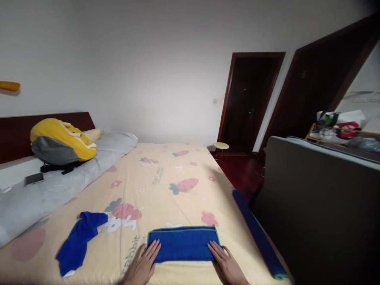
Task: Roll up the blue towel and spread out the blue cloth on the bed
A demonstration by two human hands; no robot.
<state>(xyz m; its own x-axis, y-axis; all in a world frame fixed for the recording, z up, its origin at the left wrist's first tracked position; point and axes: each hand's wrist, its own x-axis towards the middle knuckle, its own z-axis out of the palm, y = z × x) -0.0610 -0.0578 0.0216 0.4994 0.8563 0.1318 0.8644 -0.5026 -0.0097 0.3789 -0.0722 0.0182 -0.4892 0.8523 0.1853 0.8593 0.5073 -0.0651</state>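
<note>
A folded blue towel (184,244) with green edging lies flat on the bed near me. My left hand (145,259) rests on its left end, fingers stretched out flat. On the right end lies my right hand (225,259), its fingers also extended flat on the cloth. Off to the left is a crumpled blue cloth (78,241) with a small white patch at its lower end. A long rolled blue towel (257,233) with green ends stretches along the bed's right edge.
The bed (160,166) has a sheet printed with carrots and rabbits. A yellow and grey backpack (63,142) and a phone (33,179) sit at the left by the headboard. A dark panel (320,213) stands right of the bed, and a stool (221,146) beyond its far corner.
</note>
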